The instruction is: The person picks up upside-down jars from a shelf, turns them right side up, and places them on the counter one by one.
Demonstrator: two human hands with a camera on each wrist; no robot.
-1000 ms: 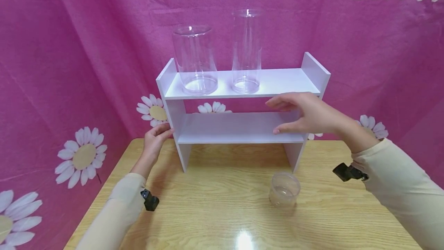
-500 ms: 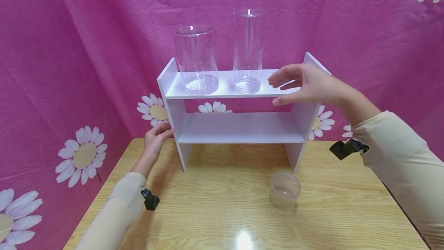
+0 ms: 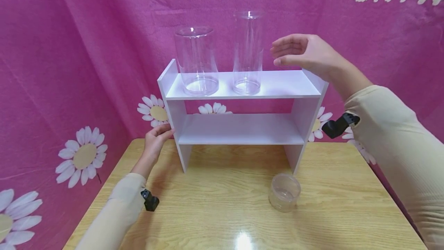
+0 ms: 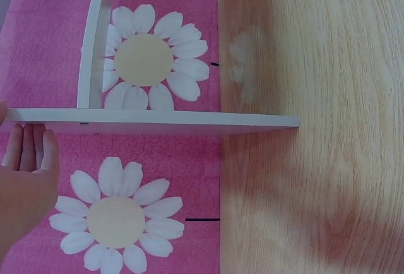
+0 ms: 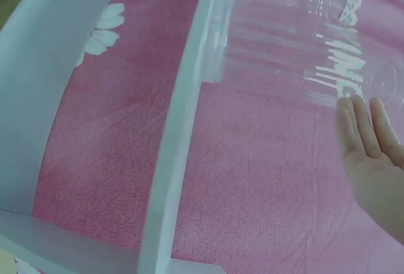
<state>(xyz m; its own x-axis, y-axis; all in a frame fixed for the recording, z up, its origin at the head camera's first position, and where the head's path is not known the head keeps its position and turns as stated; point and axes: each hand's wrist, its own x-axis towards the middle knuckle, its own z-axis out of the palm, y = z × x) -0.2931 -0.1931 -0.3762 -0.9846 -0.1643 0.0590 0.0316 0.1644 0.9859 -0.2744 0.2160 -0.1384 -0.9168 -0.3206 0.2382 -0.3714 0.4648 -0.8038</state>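
Note:
A white two-tier shelf (image 3: 239, 128) stands on the wooden table. My left hand (image 3: 156, 140) holds the outer edge of its left side panel; in the left wrist view the fingers (image 4: 28, 151) lie along the panel's outside, with the thumb tip at its edge. On the top board are a wide clear cylinder (image 3: 196, 61) and, to its right, a taller, narrower clear cylinder (image 3: 248, 53), both upright. My right hand (image 3: 306, 51) hovers above the shelf's right end, right of the tall cylinder, touching nothing. Its fingers (image 5: 366, 125) are extended, thumb apart.
A small clear round cup (image 3: 284, 193) stands on the table (image 3: 208, 211) in front of the shelf's right leg. A pink curtain (image 3: 104, 41) with daisies and lettering hangs close behind and to the left.
My right hand has risen from beside the middle board to above the top board, moving upward all the while. The left hand, shelf, cylinders and cup have stayed put.

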